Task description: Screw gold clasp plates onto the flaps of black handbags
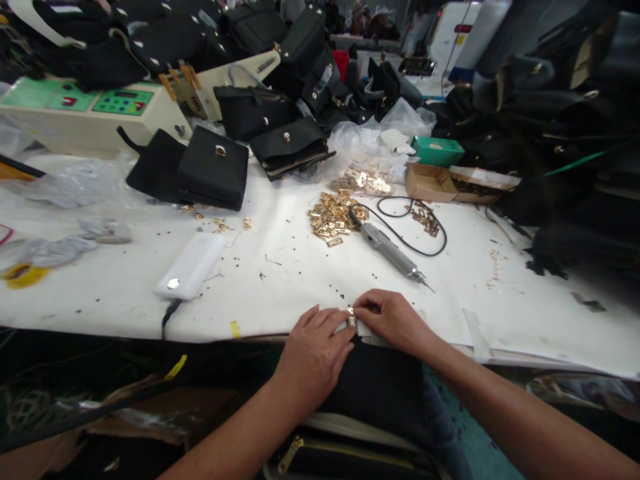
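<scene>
A black bag [383,383] lies below me, with its upper end at the table's front edge. A small gold clasp [352,321] sits at that end, between my hands. My left hand [317,350] reaches over from the left, with index finger and thumb closed about the clasp. From the right, my right hand [393,319] pinches thumb and forefinger together at the clasp's top; whatever is in the pinch is too small to make out. A grey electric screwdriver [387,250] rests beyond my right hand. Lower on the bag a gold zipper [345,451] shows.
A heap of gold metal plates [333,217] lies mid-table. A white power box [193,265] stands left of it. Black bags [215,167] and a green-panelled machine [95,110] fill the back left. Cardboard boxes [430,181] stand back right. Tiny dark screws [341,295] are scattered about.
</scene>
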### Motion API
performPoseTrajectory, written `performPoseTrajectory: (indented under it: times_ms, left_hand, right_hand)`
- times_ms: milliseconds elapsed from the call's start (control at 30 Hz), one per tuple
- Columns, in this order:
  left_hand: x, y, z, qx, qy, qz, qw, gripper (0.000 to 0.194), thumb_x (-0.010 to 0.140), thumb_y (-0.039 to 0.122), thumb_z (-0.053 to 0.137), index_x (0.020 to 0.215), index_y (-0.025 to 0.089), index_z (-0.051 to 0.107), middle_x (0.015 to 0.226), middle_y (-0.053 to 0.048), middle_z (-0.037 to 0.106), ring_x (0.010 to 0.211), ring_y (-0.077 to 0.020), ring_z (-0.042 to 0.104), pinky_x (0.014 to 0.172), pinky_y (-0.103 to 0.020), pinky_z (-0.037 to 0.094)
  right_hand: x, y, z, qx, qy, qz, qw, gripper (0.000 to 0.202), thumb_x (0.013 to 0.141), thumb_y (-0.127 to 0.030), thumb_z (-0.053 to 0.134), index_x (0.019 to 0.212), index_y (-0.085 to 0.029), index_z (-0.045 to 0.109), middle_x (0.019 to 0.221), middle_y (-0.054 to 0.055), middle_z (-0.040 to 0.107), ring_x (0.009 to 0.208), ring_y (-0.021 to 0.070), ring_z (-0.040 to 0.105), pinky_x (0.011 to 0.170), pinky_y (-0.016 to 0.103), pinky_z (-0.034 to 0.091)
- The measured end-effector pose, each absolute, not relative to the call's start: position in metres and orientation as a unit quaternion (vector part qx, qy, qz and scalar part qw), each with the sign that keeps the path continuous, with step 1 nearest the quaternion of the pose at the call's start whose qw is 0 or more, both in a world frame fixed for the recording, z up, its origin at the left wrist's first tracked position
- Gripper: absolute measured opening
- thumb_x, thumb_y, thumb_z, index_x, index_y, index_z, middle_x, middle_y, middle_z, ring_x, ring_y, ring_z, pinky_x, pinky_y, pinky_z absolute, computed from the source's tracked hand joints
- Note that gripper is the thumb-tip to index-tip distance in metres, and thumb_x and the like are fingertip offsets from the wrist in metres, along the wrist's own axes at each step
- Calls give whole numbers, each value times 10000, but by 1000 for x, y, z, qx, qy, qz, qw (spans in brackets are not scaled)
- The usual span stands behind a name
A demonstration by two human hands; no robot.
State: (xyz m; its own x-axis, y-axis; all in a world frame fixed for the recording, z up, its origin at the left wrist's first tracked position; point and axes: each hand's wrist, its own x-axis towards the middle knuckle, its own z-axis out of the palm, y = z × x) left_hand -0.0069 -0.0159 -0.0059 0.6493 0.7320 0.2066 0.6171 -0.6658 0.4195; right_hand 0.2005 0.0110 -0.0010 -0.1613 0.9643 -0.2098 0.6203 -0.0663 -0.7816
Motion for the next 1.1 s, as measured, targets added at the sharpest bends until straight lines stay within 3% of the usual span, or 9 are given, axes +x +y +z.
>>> performPoseTrajectory:
  times_ms: [500,667,800,900,1100]
  left_hand:
    - [-5,-16,-1,908,369,145,134,293,964,212,581,1246,252,650,1327,-56,673,1253,-273,593,1105,-528,445]
    - [-4,-14,-2,914,358,156,108,282,945,186,597,1208,254,673,1295,-46,695,1204,-272,620,1070,-512,479]
    - [-7,-10,-11,921,326,212,40,297,963,176,520,1198,244,689,1253,-51,720,1139,-260,659,1001,-477,529]
    - [-11,0,-21,929,270,249,-38,301,962,209,512,1198,249,693,1224,-39,737,1080,-244,689,911,-416,577]
    - [-17,20,-30,934,195,265,-136,290,964,314,522,1191,266,697,1195,-13,759,1006,-216,730,818,-331,627]
  right_hand:
    - [203,12,-3,-600,-640,417,237,141,866,-258,656,901,-231,791,895,23,766,831,195,693,787,295,515]
    - [230,24,9,-643,-642,238,344,195,917,-328,626,1020,-219,751,982,63,733,848,203,668,810,321,522]
    - [259,44,16,-695,-669,73,253,387,864,-355,692,1225,-218,678,1226,114,663,1145,284,584,1014,402,448]
    - [272,62,14,-744,-640,109,159,479,830,-409,716,1261,-211,650,1248,137,641,1181,326,555,1020,446,427]
    - [271,77,17,-735,-616,195,205,290,839,-351,690,1071,-177,694,1159,148,684,1111,328,622,937,428,460]
